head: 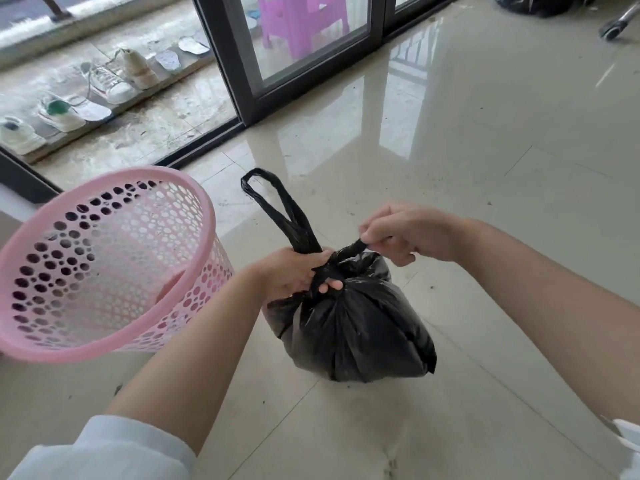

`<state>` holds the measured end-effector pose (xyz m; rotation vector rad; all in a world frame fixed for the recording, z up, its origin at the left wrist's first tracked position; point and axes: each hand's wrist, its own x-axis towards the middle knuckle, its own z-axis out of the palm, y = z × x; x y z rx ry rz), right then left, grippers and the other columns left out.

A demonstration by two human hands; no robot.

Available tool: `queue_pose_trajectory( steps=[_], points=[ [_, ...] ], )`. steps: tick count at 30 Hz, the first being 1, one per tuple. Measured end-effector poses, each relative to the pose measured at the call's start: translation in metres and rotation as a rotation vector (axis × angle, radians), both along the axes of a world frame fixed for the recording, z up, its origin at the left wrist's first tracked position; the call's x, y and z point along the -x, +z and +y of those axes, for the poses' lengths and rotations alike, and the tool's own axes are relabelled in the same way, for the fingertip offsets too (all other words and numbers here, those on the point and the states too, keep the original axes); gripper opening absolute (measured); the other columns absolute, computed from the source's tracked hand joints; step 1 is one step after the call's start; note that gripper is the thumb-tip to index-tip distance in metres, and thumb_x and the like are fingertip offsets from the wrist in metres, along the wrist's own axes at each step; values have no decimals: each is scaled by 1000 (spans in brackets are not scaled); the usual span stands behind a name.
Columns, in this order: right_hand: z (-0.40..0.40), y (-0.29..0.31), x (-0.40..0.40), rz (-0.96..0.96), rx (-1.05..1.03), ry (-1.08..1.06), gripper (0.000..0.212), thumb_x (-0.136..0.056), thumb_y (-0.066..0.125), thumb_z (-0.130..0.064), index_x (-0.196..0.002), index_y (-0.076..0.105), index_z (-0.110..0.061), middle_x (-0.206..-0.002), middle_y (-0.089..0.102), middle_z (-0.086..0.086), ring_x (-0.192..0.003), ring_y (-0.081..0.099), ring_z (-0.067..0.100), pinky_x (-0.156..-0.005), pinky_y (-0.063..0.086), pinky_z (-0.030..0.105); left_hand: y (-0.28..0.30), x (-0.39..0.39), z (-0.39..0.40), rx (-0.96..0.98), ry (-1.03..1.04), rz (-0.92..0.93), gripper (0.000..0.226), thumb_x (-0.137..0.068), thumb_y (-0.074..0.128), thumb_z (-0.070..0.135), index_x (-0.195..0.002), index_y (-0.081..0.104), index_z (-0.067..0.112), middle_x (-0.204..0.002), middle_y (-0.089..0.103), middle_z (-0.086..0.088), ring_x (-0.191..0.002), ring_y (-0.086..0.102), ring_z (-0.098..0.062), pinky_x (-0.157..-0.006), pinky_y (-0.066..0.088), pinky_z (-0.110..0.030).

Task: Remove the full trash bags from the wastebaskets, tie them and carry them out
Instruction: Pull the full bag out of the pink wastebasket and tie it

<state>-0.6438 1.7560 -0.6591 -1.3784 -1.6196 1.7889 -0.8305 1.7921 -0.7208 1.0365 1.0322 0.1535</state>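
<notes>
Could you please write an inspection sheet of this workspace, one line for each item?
Surface: glossy tiled floor, small dirt specks.
Job's things: black trash bag stands on the floor, neck gathered; pink wastebasket beside it, tilted, no bag inside.
Clutter: second black bag far back.
Grips: left hand holds the bag neck and one handle loop; right hand pinches the other handle.
Cables: nothing seen.
Surroundings: sliding glass door; white shoes and purple stool outside; chair caster.

Glossy black plastic trash bag (pixel 349 327), perforated pink plastic wastebasket (pixel 104 265), polished tile floor (pixel 485 168).
</notes>
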Motion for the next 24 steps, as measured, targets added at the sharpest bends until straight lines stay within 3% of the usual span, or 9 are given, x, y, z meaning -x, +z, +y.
queue_pose_trajectory(
  steps=[5, 8, 11, 12, 14, 17, 20, 22, 24],
  points=[
    [-20, -32, 0, 7, 216, 284, 23, -78, 49, -19, -57, 57, -12, -36, 30, -12, -36, 24, 6, -40, 27, 14, -9, 4, 6, 79, 188, -156, 36, -96, 35, 0, -80, 65, 14, -56, 72, 2, -41, 54, -4, -59, 39, -18],
    [-26, -59, -1, -306, 245, 452, 22, -82, 53, -21, -61, 61, -21, -34, 37, -10, -37, 34, 5, -49, 37, 16, -17, -1, 0, 30, 222, -132, 49, -91, 42, -8, -56, 68, 15, -53, 68, 7, -37, 48, -1, -58, 30, -19],
    [-20, -60, -12, -630, 28, 458, 32, -86, 52, -11, -60, 60, -28, -41, 52, -18, -45, 47, -5, -60, 39, 16, -22, -1, -4, -21, 179, -94, 40, -88, 44, -15, -60, 54, 13, -49, 65, 8, -39, 47, 0, -41, 33, -10],
    [-16, -57, -16, -639, -97, 306, 29, -84, 51, -5, -69, 66, -26, -56, 60, -22, -57, 51, -8, -65, 40, 15, -22, -1, -4, -30, 148, -80, 39, -87, 44, -16, -60, 50, 12, -48, 64, 8, -39, 49, 1, -37, 33, -9],
    [-9, -50, -21, -608, -364, -55, 38, -79, 49, 6, -108, 66, -13, -107, 66, -4, -98, 56, 6, -83, 41, 14, -22, -1, -5, -38, 57, -66, 39, -87, 44, -18, -59, 45, 10, -48, 64, 8, -41, 55, 3, -36, 36, -8],
    [-2, -49, -20, -618, -406, 102, 77, -74, 52, 7, -143, 30, -21, -154, 21, -2, -144, 13, 15, -116, 14, 26, -20, -8, -7, -9, -78, -97, 39, -79, 53, -19, -53, 51, 10, -50, 65, 8, -54, 64, 4, -45, 45, -8],
    [-5, -59, -11, -654, -272, 330, 78, -73, 58, 2, -142, 32, -26, -158, -5, -10, -145, -14, 13, -121, 0, 35, -17, -12, -10, 5, -178, -142, 36, -62, 61, -9, -40, 59, 19, -53, 65, 7, -59, 66, 2, -54, 49, -9],
    [-6, -67, -14, -603, -284, 304, 49, -76, 56, 0, -124, 55, -12, -158, 7, -10, -146, -11, 11, -120, 3, 31, -17, -13, -11, -28, -152, -130, 40, -66, 57, -13, -41, 58, 18, -52, 66, 6, -54, 63, 3, -50, 47, -8],
    [-6, -70, -14, -546, -259, 233, 29, -75, 54, -6, -102, 64, -8, -151, 34, -9, -145, 9, 7, -114, 16, 26, -19, -15, -14, -94, -26, -92, 41, -76, 52, -23, -51, 51, 8, -50, 65, 6, -52, 61, 0, -49, 47, -9]
  ],
)
